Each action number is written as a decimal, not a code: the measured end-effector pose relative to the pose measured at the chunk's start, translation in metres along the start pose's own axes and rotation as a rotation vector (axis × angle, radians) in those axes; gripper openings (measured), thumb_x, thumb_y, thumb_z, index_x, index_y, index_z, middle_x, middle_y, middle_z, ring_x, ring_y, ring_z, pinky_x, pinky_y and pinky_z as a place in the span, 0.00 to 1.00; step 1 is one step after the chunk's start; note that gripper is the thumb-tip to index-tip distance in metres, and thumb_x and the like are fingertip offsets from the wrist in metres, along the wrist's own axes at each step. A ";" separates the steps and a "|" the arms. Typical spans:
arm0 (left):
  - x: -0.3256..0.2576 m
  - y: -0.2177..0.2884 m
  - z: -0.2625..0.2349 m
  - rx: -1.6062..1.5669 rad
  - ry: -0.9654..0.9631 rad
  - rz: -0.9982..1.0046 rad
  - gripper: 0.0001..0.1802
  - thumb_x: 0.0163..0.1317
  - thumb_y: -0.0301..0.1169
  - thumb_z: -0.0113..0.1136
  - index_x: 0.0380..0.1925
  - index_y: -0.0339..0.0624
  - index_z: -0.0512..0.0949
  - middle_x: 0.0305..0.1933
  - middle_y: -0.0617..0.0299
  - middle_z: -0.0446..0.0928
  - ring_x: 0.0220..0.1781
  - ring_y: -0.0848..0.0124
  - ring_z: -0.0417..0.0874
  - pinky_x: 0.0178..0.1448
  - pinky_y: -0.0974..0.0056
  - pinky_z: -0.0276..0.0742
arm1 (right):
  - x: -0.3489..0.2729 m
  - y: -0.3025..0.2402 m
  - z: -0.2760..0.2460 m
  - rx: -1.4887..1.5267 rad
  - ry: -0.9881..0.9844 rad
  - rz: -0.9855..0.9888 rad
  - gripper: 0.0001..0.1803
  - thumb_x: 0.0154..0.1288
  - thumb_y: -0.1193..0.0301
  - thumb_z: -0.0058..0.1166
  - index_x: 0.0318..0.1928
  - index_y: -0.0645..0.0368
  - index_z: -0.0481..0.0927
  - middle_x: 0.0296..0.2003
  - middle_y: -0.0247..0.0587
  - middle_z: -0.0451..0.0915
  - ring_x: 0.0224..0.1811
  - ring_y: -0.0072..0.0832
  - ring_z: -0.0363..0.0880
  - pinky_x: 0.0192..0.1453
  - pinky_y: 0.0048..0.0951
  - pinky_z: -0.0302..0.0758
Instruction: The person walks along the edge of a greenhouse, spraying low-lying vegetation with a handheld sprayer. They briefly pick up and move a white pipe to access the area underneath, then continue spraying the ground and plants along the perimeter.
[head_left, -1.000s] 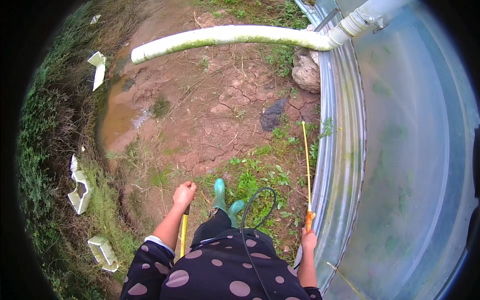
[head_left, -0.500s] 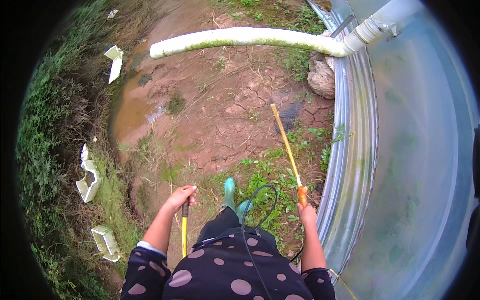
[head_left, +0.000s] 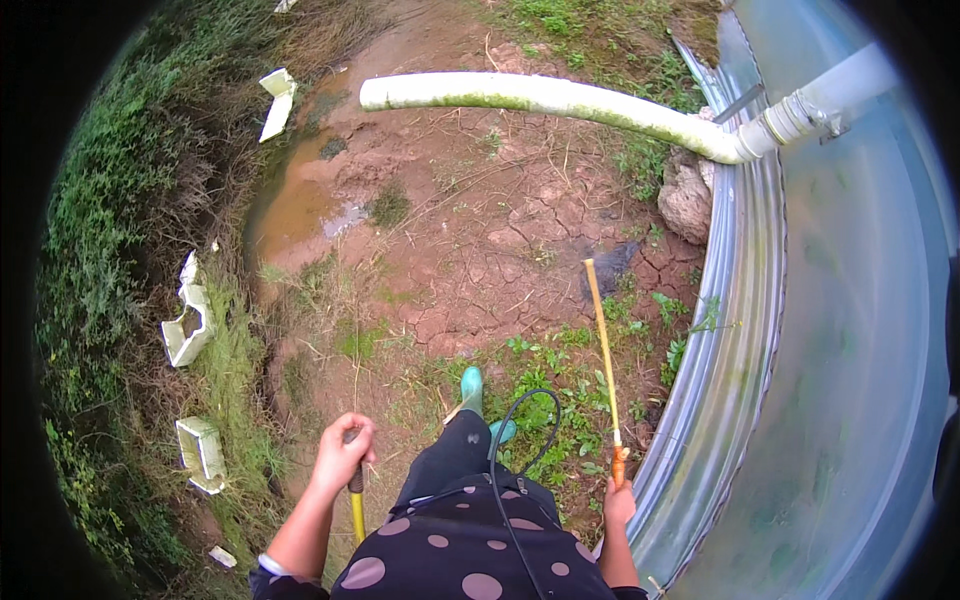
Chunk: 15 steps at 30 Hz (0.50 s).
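Observation:
My left hand [head_left: 343, 455] is closed around the dark grip at the top of a yellow lever [head_left: 358, 518], beside my left thigh. The lever's lower end is hidden by my body. In my right hand [head_left: 620, 503] is the orange handle of a long yellow spray wand [head_left: 605, 360]. The wand slants ahead over muddy ground, its tip raised near a dark patch of soil. A thin black hose [head_left: 494, 440] loops in front of my dark clothes, between the two hands.
A white pipe [head_left: 540, 95] crosses ahead, joining a corrugated sheet wall [head_left: 745, 330] on the right. A rock [head_left: 686, 195] lies under the joint. Brown water [head_left: 290, 215] and broken white foam boxes [head_left: 190, 325] are left, beside dense bushes. My green boots [head_left: 472, 390] stand near low weeds.
My left hand and the lever have moved down, closer to my body. The right hand and wand sit lower and farther right in view. The surroundings have shifted with my head.

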<state>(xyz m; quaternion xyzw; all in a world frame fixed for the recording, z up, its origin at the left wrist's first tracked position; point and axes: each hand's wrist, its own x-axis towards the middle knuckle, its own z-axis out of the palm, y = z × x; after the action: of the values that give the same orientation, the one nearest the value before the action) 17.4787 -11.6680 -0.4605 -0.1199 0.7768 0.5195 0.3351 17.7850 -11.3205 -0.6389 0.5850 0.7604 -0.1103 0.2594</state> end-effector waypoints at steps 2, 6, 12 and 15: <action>0.025 -0.027 0.011 0.054 0.110 0.090 0.06 0.56 0.29 0.49 0.27 0.38 0.71 0.16 0.65 0.72 0.18 0.79 0.73 0.25 0.75 0.68 | 0.007 -0.012 -0.006 0.055 0.091 -0.029 0.21 0.55 0.50 0.43 0.35 0.55 0.70 0.26 0.49 0.77 0.29 0.47 0.75 0.33 0.45 0.70; 0.084 -0.044 0.026 0.315 0.162 0.010 0.09 0.54 0.37 0.50 0.28 0.45 0.73 0.16 0.64 0.75 0.20 0.76 0.77 0.27 0.71 0.70 | 0.034 -0.048 -0.033 0.106 0.158 -0.076 0.19 0.57 0.52 0.41 0.35 0.55 0.69 0.26 0.50 0.76 0.28 0.48 0.75 0.33 0.46 0.69; 0.171 -0.086 0.019 0.453 0.115 -0.226 0.10 0.53 0.39 0.48 0.29 0.46 0.72 0.17 0.64 0.76 0.22 0.76 0.78 0.30 0.69 0.72 | 0.045 -0.129 -0.068 0.036 0.106 -0.133 0.19 0.57 0.52 0.41 0.39 0.54 0.70 0.29 0.50 0.77 0.32 0.47 0.75 0.35 0.45 0.70; 0.188 -0.086 -0.003 -0.003 -0.022 -0.220 0.09 0.55 0.33 0.48 0.29 0.39 0.71 0.18 0.60 0.75 0.21 0.74 0.77 0.27 0.72 0.71 | 0.050 -0.153 -0.076 -0.011 0.125 -0.145 0.19 0.57 0.52 0.42 0.38 0.54 0.70 0.28 0.48 0.77 0.31 0.46 0.76 0.34 0.45 0.70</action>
<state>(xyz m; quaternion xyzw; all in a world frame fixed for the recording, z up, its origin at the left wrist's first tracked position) 17.3832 -11.6775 -0.6434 -0.1990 0.7546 0.4820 0.3983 17.6108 -11.2877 -0.6217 0.5329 0.8160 -0.0879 0.2059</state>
